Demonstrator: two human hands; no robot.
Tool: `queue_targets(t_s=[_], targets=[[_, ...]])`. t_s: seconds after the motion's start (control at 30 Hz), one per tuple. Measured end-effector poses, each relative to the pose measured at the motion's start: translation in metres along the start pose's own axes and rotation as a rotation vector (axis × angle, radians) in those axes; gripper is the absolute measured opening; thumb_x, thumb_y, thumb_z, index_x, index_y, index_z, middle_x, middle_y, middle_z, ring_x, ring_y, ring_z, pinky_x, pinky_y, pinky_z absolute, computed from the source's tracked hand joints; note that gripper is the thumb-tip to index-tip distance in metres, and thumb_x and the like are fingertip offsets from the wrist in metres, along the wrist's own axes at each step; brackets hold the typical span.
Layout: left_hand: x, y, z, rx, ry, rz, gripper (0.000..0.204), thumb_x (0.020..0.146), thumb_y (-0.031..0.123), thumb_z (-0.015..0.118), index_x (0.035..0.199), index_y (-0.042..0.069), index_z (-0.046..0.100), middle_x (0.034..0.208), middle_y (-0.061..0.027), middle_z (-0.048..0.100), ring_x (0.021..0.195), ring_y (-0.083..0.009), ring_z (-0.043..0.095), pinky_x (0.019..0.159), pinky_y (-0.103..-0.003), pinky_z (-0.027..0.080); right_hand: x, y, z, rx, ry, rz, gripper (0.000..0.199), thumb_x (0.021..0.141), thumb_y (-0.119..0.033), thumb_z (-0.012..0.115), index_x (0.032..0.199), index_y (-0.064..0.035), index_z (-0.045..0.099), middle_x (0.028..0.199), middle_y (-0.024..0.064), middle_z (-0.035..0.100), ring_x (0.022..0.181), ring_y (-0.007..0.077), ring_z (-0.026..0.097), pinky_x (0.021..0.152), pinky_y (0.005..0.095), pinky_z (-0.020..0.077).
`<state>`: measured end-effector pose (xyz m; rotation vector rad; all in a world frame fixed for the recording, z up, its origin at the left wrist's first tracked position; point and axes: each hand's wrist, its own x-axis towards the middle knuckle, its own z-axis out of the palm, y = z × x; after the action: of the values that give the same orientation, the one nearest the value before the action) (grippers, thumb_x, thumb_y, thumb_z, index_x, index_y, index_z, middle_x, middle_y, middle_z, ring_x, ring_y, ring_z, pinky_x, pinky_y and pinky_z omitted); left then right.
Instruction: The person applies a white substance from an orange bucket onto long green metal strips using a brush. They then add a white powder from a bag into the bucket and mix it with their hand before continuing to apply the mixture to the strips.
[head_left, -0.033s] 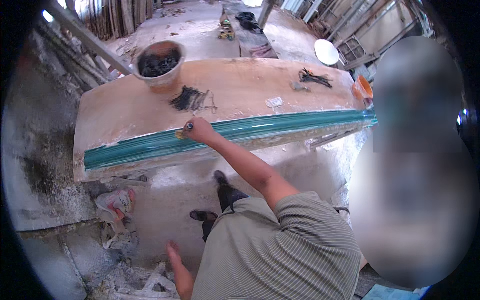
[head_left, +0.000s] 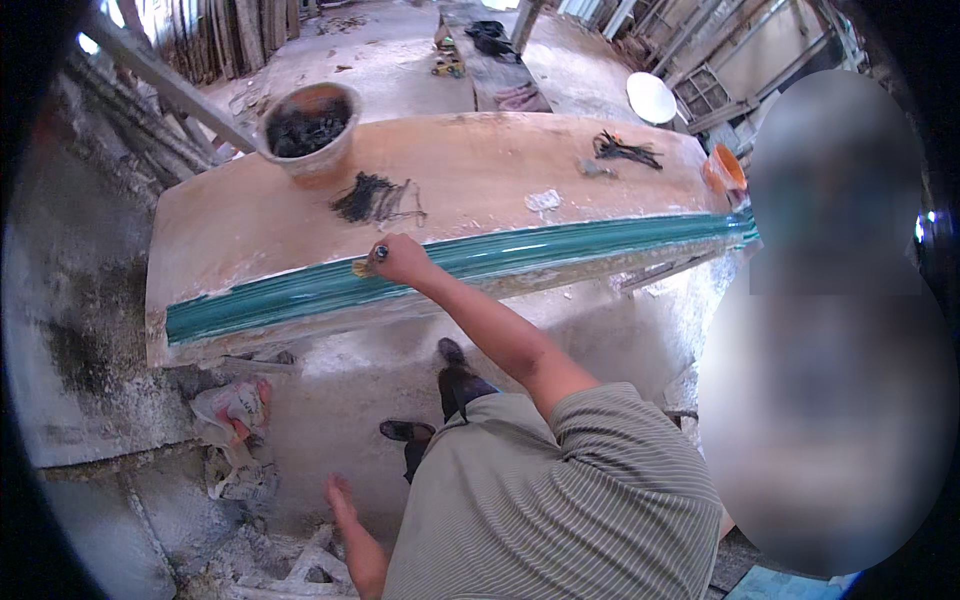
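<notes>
My right hand (head_left: 400, 260) is closed around a paintbrush, resting over a long, glossy green strip with lengthwise ridges. Yellowish bristles (head_left: 361, 269) of the brush show beside my fingers, against the ridged green strip (head_left: 540, 240). Most of the handle is covered by my hand. The strip runs along the near edge of a pale brown tabletop (head_left: 480, 165). Down by my side, away from the table, my left hand (head_left: 339, 494) hangs with its fingers loosely stretched and nothing in it. Behind the right hand lies a bundle of dark fibres (head_left: 368, 198).
A bucket (head_left: 312, 130) with dark contents stands at the table's far left. Toward the right are a white scrap (head_left: 543, 201), dark strands (head_left: 627, 150) and an orange container (head_left: 724, 172). Crumpled sacks (head_left: 235, 410) lie on the floor at left. A blurred person is at right.
The view has shifted very slightly, and my left hand sits a little higher and further left. My right hand stays on the green strip with the brush.
</notes>
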<state>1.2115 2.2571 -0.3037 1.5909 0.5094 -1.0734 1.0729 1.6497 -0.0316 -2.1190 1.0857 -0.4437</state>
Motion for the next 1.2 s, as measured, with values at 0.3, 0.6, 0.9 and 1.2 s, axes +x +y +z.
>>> queue_targets(t_s=[0.3, 0.6, 0.9, 1.2], targets=[[-0.04, -0.025, 0.203, 0.204, 0.001, 0.239, 0.031, 0.095, 0.034, 0.059, 0.119, 0.014, 0.059, 0.109, -0.0039, 0.064, 0.096, -0.0186, 0.058, 0.082, -0.037, 0.048, -0.027, 0.124, -0.123, -0.048, 0.0, -0.021, 0.017, 0.073, -0.024, 0.071, 0.084, -0.0113, 0.074, 0.09, 0.018, 0.07, 0.089, 0.0364, 0.069, 0.08, 0.0478, 0.0554], [-0.2, -0.275, 0.327, 0.445, -0.09, -0.057, 0.024, 0.093, 0.028, 0.062, 0.109, 0.01, 0.061, 0.091, -0.0043, 0.066, 0.07, -0.0143, 0.058, 0.059, -0.032, 0.046, -0.082, 0.27, -0.289, -0.055, -0.067, 0.155, 0.022, 0.073, -0.029, 0.072, 0.087, -0.0118, 0.074, 0.092, 0.0162, 0.071, 0.09, 0.0362, 0.069, 0.08, 0.0468, 0.0556], [-0.272, -0.415, 0.377, 0.065, 0.166, -0.138, 0.026, 0.092, 0.033, 0.063, 0.109, 0.012, 0.06, 0.089, -0.0032, 0.064, 0.068, -0.0164, 0.058, 0.06, -0.033, 0.048, -0.129, 0.398, -0.407, -0.104, 0.005, 0.172, 0.02, 0.073, -0.029, 0.072, 0.088, -0.0161, 0.078, 0.092, 0.0143, 0.073, 0.089, 0.0331, 0.07, 0.081, 0.0426, 0.056], [-0.36, -0.58, 0.503, 0.165, -0.201, 0.172, 0.023, 0.092, 0.034, 0.064, 0.11, 0.019, 0.062, 0.091, 0.0005, 0.063, 0.071, -0.0149, 0.059, 0.061, -0.03, 0.049, -0.167, 0.474, -0.522, -0.415, 0.013, 0.145, 0.027, 0.073, -0.028, 0.073, 0.091, -0.0088, 0.074, 0.095, 0.0174, 0.072, 0.092, 0.0362, 0.069, 0.083, 0.0448, 0.0553]])
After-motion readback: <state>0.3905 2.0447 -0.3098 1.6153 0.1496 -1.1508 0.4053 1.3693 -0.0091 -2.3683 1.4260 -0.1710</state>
